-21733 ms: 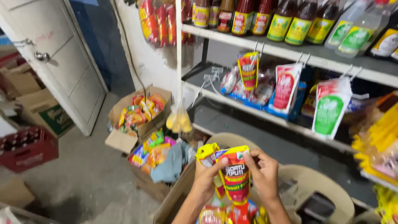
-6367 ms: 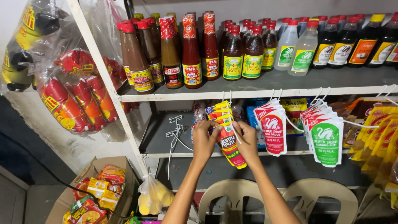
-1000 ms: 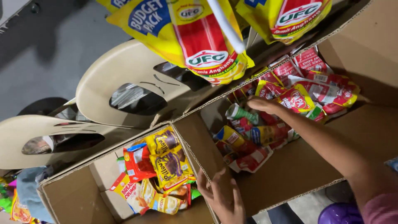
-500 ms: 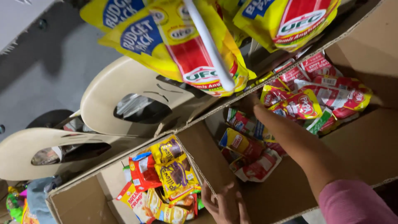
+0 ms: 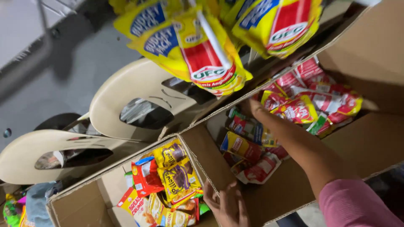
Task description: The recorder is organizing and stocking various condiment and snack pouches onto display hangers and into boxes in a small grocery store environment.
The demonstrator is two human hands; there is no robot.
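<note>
Inside the large brown cardboard box (image 5: 370,138), in its compartment on the far side of the cardboard divider wall (image 5: 206,155), the right hand (image 5: 249,107) is pushed in among the small red and yellow plastic sachets (image 5: 303,110). Its fingers are hidden between the sachets, so I cannot tell whether the grip is clenched on one of them or released. The forearm in the pink sleeve (image 5: 357,201) crosses over this compartment from the near edge of the box.

The left hand (image 5: 227,207) lies at the near end of the divider wall. Its fingers are stretched flat against the cardboard and its grip is released; it holds nothing.

On the other side of the divider, the second compartment of the box holds yellow and purple snack packets (image 5: 179,174) and a red and orange packet (image 5: 143,178), all lying loose.

As for progress, I judge the work to be at the picking step. No sachet is lifted out of the box, and both compartments are well filled, so most of the goods remain inside.

Above the box, glossy yellow pouches with red panels (image 5: 210,63) hang in a bunch, close to the camera. Beyond the box stand two beige plastic chairs (image 5: 126,96) on the grey concrete floor (image 5: 63,88).
</note>
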